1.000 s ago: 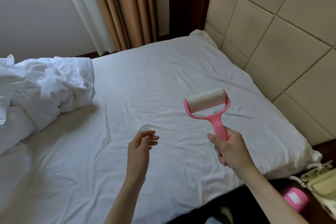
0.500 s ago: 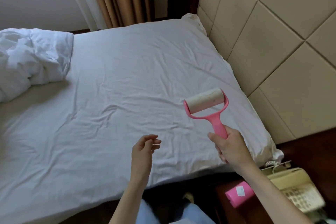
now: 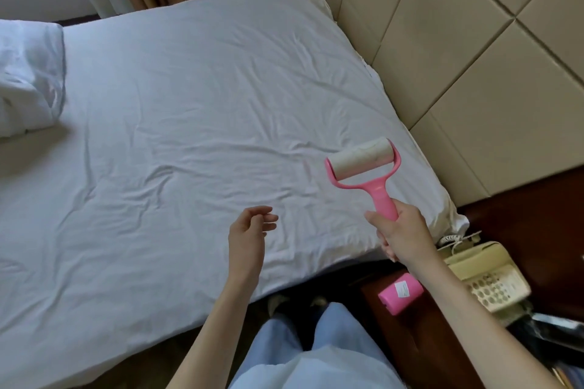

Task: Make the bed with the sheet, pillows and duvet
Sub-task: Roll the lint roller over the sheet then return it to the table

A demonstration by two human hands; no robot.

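Above the white sheet [image 3: 189,136], the right hand [image 3: 403,235] is wrapping its grip around the pink lint roller [image 3: 363,174] handle, roller end up. Left of it, the left hand [image 3: 248,240] is hovering, loosely curled, holding nothing. Far left, the duvet [image 3: 28,79] is lying bunched.

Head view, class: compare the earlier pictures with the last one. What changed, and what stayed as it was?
The view swung right and down: the bunched duvet slid towards the left edge, and the telephone and the person's legs came into view. Nothing was taken up or let go. The right hand keeps its grip on the lint roller; the left hand stays open above the sheet.
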